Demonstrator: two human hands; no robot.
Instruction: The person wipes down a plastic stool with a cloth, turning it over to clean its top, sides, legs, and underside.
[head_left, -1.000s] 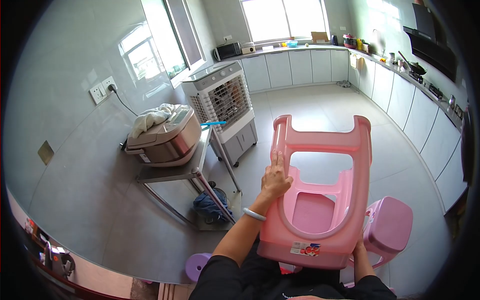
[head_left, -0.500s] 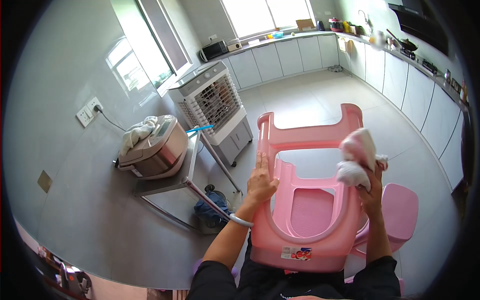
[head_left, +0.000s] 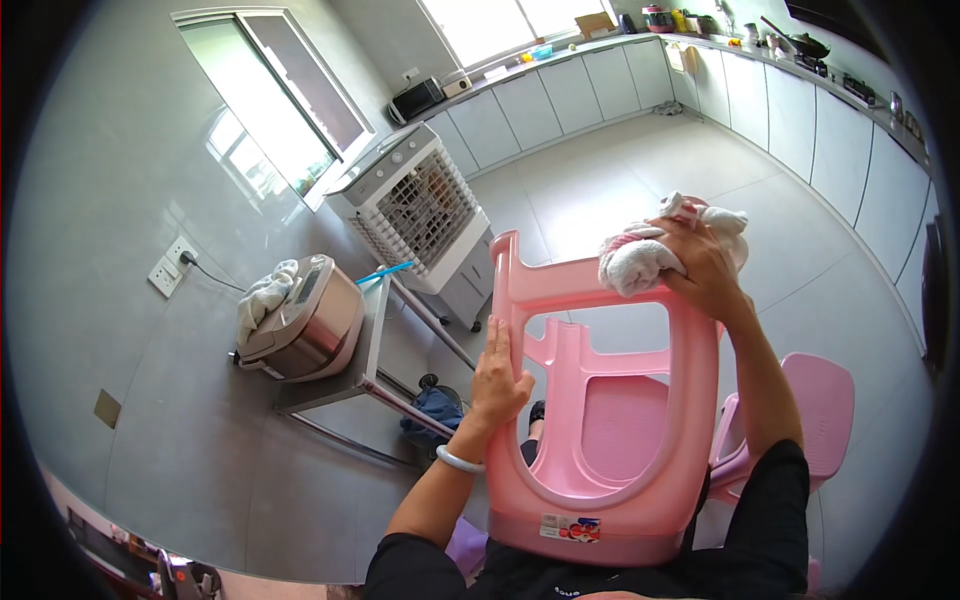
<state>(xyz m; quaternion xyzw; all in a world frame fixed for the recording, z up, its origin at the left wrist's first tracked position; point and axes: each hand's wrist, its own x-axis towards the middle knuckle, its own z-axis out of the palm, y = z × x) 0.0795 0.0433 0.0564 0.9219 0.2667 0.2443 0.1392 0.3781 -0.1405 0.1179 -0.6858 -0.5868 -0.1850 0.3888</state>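
Note:
A pink plastic chair (head_left: 700,420) stands tilted in front of my body, with a label low on its near face and a large opening through its frame. Along the chair's left side lies my left hand (head_left: 497,385), gripping the edge with its thumb toward the opening. My right hand (head_left: 705,265) is closed around a bunched white cloth (head_left: 640,268) with pink patches. It presses the cloth onto the chair's upper right corner, which is mostly hidden beneath cloth and hand.
At the left, a rice cooker (head_left: 305,325) sits on a metal-framed table (head_left: 372,345) with a cloth on its lid. An air cooler (head_left: 415,215) stands behind. Another pink chair (head_left: 818,415) is at right. Cabinets (head_left: 560,95) line the far walls.
My right hand has moved up and left with the cloth, from beside the chair onto its upper right corner. The left hand stays on the chair's left side. The view has shifted slightly.

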